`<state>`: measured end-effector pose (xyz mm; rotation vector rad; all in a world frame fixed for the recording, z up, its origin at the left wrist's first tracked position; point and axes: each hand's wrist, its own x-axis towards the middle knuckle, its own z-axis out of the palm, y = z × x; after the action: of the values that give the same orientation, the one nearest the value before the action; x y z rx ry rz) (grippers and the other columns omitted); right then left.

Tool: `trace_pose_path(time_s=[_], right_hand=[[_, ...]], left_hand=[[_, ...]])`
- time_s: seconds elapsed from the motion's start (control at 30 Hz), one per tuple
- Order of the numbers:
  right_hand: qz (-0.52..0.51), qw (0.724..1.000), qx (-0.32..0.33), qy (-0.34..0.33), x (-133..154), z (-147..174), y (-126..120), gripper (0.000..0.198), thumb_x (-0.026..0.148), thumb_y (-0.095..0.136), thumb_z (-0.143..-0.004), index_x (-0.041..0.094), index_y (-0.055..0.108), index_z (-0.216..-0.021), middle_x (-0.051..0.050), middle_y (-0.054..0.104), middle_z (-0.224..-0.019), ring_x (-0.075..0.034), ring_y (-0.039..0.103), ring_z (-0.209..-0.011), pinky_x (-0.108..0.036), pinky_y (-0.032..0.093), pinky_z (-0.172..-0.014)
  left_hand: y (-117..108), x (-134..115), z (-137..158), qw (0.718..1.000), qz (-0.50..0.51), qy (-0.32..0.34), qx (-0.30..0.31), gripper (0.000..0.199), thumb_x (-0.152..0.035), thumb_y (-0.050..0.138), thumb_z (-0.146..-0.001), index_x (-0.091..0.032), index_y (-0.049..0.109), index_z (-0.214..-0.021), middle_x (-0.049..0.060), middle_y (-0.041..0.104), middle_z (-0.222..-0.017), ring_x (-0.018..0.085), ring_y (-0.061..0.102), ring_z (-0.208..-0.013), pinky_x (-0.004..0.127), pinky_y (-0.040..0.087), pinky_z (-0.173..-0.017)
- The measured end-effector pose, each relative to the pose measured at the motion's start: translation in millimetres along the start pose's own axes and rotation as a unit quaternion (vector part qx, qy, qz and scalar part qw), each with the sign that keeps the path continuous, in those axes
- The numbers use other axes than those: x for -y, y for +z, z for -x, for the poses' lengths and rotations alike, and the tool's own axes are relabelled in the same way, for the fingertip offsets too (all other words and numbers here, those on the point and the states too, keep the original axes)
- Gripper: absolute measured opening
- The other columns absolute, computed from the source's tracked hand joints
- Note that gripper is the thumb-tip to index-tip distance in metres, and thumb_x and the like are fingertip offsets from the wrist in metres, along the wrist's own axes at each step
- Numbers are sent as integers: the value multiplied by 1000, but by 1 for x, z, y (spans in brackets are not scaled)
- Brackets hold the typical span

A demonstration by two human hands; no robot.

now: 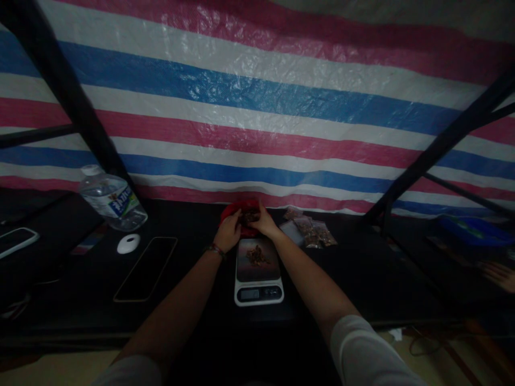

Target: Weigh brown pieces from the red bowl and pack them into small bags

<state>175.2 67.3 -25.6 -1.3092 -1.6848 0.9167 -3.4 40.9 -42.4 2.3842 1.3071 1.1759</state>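
Both of my hands reach into a red bowl at the back of the black tabletop. My left hand is at its left side, fingers bent inward against a heap of dried brown pieces. From the right, my right hand meets the same heap with its fingers curled; the fingertips are partly hidden. In front of the bowl, between my forearms, lies a white kitchen scale with a dark plate. A small pile of brown pieces rests on that plate.
Several small clear bags of brown pieces lie right of the bowl. To the left are a phone, a white oval object and a clear plastic bottle. Black metal posts flank a striped sheet. Another person's hand shows at far right.
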Motion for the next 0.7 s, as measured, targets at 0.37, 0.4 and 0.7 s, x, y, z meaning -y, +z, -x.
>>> trace_pose_path(time_s=[0.37, 0.4, 0.7], right_hand=[[-8, 997, 49, -66, 4, 2, -2, 53, 11, 70, -63, 17, 60, -115, -7, 67, -111, -20, 63, -100, -36, 47, -93], [-5, 996, 51, -74, 4, 1, -2, 53, 11, 70, -63, 16, 60, -115, -8, 67, -111, -20, 63, -101, -36, 47, -93], [34, 992, 90, -86, 13, 0, -2, 51, 7, 63, -67, 15, 60, -116, -8, 67, -113, -19, 64, -100, -33, 47, -93]], left_hand=[[-2, -2, 0, 999, -6, -22, 32, 63, -21, 54, -81, -14, 34, -140, 13, 60, -123, 24, 58, -112, 41, 44, -100], [-2, -3, 0, 999, -12, -26, 37, 64, -24, 56, -80, -14, 35, -140, 13, 59, -124, 25, 58, -111, 40, 45, -99], [2, -5, -6, 996, -38, -65, 39, 64, -31, 61, -80, -16, 39, -138, 13, 62, -121, 25, 61, -106, 35, 48, -93]])
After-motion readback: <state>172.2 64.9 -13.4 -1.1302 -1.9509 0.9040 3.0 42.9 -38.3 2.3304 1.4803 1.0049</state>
